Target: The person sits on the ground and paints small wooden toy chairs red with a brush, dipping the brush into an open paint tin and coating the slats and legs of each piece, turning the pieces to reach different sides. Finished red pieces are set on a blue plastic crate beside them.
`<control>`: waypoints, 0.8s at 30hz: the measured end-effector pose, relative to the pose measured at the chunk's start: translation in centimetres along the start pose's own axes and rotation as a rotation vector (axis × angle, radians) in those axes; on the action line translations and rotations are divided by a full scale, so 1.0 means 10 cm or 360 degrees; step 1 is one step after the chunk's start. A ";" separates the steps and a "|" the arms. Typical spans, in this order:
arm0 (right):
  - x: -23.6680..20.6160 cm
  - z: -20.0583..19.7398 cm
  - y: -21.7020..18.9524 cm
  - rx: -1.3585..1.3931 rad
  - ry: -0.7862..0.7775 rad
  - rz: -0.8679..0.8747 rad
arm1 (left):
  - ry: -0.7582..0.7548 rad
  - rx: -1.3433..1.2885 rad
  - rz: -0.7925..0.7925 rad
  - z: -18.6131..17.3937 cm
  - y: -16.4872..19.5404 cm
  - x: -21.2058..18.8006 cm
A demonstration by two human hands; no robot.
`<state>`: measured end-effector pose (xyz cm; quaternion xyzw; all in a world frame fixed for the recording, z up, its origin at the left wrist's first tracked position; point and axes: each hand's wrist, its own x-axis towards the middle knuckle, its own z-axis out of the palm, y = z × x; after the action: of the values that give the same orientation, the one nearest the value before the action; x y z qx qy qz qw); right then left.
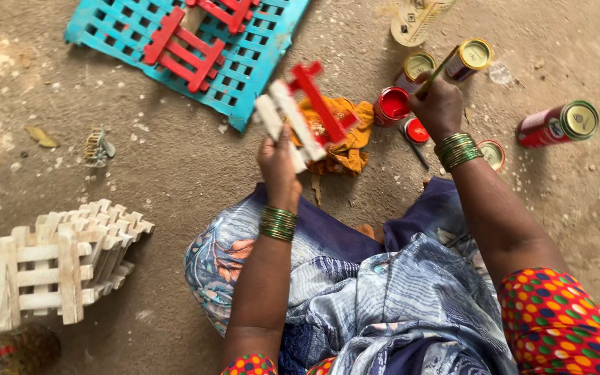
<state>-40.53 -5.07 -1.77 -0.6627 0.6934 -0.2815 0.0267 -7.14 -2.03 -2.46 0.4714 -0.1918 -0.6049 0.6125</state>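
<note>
At frame centre I see my left hand gripping one half-red fence piece, right hand closed on one brush, two red fences drying upper left.

Dirt-floor craft workshop, paint tins, stacked unpainted wooden fences

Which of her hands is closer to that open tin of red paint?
Right. The right hand holds a brush just beside the open red paint tin; the left hand holds a small half-painted fence farther off.
</note>
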 end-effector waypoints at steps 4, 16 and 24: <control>0.01 0.01 0.00 -0.0147 -0.0033 -0.0120 | -0.0180 0.0008 0.0109 0.06 -0.09 -0.15; 0.01 -0.23 0.12 -0.0156 0.0143 -0.0027 | -0.0120 0.0047 0.0169 0.04 -0.07 -0.09; -0.29 -0.81 -0.04 0.2521 0.0451 0.0924 | -0.0142 0.0058 0.0391 -0.02 -0.06 -0.01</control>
<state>-43.16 0.52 4.27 -0.2032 0.4311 -0.7453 0.4662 -7.33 -1.74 -3.07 0.4280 -0.2861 -0.5422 0.6641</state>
